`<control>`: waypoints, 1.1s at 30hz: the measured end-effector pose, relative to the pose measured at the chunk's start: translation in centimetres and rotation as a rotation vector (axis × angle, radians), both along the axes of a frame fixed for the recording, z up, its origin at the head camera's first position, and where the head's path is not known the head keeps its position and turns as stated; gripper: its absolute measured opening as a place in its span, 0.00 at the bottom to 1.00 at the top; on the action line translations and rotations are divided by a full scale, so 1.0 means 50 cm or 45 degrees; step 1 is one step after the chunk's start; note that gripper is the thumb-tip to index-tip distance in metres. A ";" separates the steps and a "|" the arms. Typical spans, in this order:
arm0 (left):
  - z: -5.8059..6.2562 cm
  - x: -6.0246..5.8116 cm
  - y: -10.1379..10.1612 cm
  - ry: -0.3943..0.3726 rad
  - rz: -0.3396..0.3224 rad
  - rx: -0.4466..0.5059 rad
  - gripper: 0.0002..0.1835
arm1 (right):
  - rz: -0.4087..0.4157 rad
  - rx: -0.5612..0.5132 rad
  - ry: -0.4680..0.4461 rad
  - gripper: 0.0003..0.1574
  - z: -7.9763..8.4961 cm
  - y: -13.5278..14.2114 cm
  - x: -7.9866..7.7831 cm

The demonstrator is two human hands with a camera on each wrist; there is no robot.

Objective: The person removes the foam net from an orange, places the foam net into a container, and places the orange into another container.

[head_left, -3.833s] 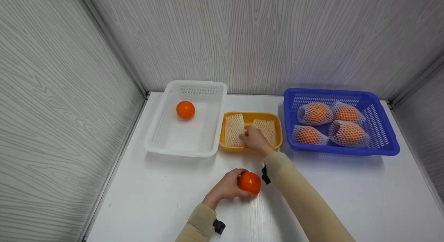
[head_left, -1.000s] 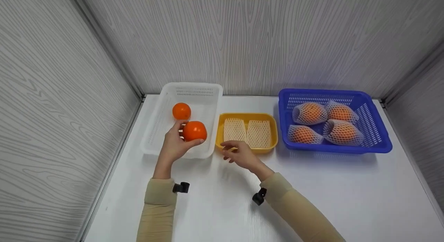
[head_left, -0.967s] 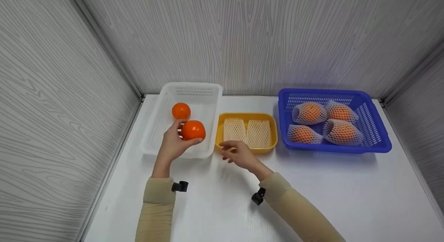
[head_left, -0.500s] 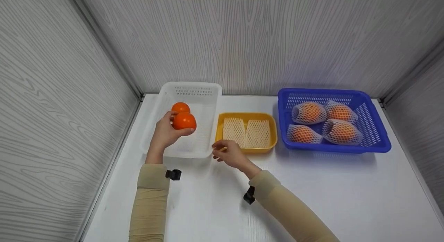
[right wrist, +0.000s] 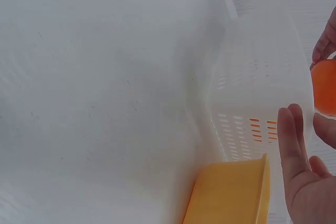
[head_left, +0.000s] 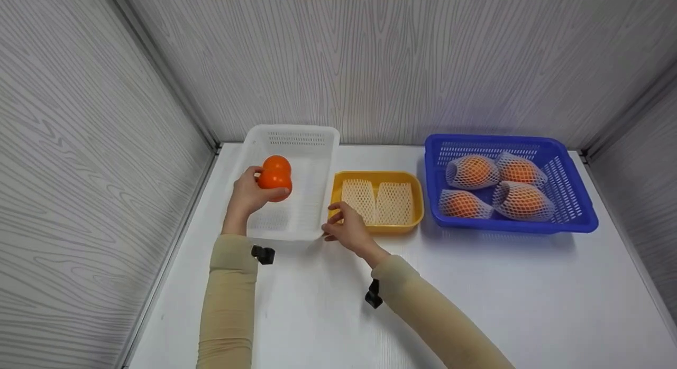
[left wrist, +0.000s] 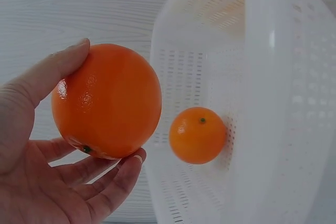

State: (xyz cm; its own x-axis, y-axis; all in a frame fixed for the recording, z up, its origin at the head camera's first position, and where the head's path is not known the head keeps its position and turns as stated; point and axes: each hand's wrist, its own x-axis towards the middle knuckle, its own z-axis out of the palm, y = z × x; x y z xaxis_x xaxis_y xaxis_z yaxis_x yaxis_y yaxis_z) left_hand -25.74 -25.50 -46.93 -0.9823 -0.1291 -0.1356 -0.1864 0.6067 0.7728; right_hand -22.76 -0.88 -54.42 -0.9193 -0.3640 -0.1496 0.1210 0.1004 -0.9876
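Thumb and fingers of my left hand (head_left: 247, 194) grip an orange (left wrist: 107, 100) over the white basket (head_left: 333, 147). Inside that basket lies a second orange (left wrist: 197, 135), partly covered by the held one in the head view. My right hand (head_left: 350, 229) hovers with loosely bent fingers between the white basket's near right corner and the yellow tray (head_left: 375, 228), with nothing in its grasp. Two foam net sleeves (head_left: 358, 200) lie flat side by side in the tray.
To the right stands a blue basket (head_left: 579, 200) holding several net-wrapped oranges (head_left: 476, 171). All the containers sit on a white table (head_left: 317, 316). Wood-grain panels (head_left: 370, 67) rise behind it and at both sides.
My left hand has carried the orange from the table's near middle to over the white basket. My right hand has left the yellow tray and moved left toward the white basket's corner.
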 end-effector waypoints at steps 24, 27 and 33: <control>-0.058 -0.070 -0.026 -0.343 0.478 0.335 0.41 | 0.006 0.084 -0.014 0.35 0.012 -0.006 0.012; -0.068 -0.066 -0.021 -0.372 0.503 0.322 0.43 | 0.005 0.074 -0.015 0.36 0.011 -0.006 0.012; -0.073 -0.064 -0.020 -0.454 0.505 0.189 0.45 | 0.016 0.071 -0.027 0.36 0.011 -0.007 0.009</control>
State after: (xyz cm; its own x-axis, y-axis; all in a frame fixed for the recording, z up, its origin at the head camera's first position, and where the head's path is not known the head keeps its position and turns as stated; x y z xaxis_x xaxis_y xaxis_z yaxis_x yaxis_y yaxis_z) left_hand -28.96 -26.48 -50.59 -0.7524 -0.4339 -0.4957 -0.6440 0.3260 0.6921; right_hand -22.30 -1.22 -53.87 -0.9112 -0.3660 -0.1893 0.1402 0.1566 -0.9777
